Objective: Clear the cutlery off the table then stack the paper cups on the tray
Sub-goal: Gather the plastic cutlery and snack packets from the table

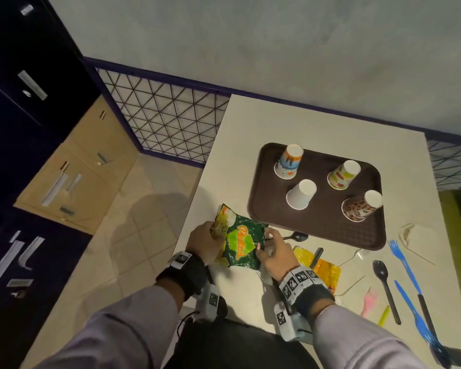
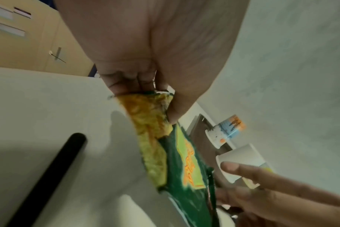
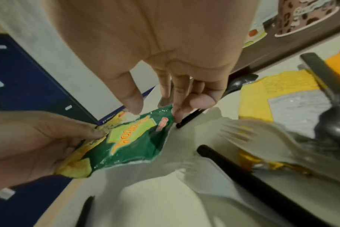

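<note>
Four paper cups stand upside down on the brown tray (image 1: 325, 225): a blue patterned cup (image 1: 289, 161), a white cup (image 1: 301, 194), a yellow-green cup (image 1: 343, 174) and a brown spotted cup (image 1: 361, 206). My left hand (image 1: 202, 241) grips the left side of a green snack packet (image 1: 244, 243), lifted near the table's left edge. My right hand (image 1: 273, 249) touches the packet's right edge with fairly straight fingers (image 3: 177, 107). Cutlery lies to the right: a black spoon (image 1: 385, 286), blue forks (image 1: 402, 265), a pink fork (image 1: 369, 302) and a clear fork (image 1: 357, 255). Another black spoon (image 1: 297, 237) lies by the tray.
A yellow wrapper (image 1: 328, 272) with a black utensil (image 1: 317, 255) on it lies beside my right wrist. White forks (image 3: 262, 138) and a black handle (image 3: 233, 169) lie under my right hand. A clear plastic piece (image 1: 413, 235) sits right of the tray. Cabinets stand left of the white table (image 1: 245, 129).
</note>
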A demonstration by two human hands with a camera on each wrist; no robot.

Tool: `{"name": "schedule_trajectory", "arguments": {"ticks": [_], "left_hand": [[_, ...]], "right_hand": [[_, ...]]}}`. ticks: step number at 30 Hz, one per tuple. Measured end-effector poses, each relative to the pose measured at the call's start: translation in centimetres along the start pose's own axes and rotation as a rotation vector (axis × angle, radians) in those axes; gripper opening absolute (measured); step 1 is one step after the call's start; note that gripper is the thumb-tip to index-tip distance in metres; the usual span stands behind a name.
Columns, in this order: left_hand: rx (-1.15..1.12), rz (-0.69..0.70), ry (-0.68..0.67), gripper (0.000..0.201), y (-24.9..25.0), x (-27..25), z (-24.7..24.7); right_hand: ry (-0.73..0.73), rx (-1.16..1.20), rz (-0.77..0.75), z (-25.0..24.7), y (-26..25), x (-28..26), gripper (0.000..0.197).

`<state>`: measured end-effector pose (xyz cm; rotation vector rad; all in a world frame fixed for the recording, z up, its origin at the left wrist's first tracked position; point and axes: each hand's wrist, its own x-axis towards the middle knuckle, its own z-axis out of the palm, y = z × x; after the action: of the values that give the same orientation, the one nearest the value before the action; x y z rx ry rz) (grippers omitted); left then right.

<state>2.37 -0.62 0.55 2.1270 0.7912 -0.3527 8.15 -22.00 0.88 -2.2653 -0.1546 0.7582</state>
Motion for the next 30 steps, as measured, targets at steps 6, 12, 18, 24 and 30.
{"name": "schedule_trajectory", "arguments": {"ticks": [6, 12, 18, 24, 30], "left_hand": [[-0.183, 0.120, -0.081, 0.024, 0.8, -1.4, -2.0], [-0.395, 0.145, -0.191, 0.022, 1.4, -2.7, -3.0], [-0.678, 0.175, -0.375, 0.045, 2.2, -3.0, -3.5], [-0.273, 0.341, -0.310, 0.049, 2.6, -2.3, -4.2], [-0.173, 0.449, -0.100, 0.082, 2.8, -2.3, -4.1]], "right_hand": [[0.088, 0.399, 0.062, -1.9, 0.2, -0.6, 0.056], [0.044, 0.292, -0.138, -3.4, -1.6, -2.4, 0.090], [-0.134, 0.079, -0.173, -3.8, -2.8, -2.7, 0.071], [-0.127, -0.053, -0.184, -3.5, -2.6, -2.2, 0.028], [-0.024, 0.117, -0.204, -2.7, -2.8, -2.4, 0.012]]}}
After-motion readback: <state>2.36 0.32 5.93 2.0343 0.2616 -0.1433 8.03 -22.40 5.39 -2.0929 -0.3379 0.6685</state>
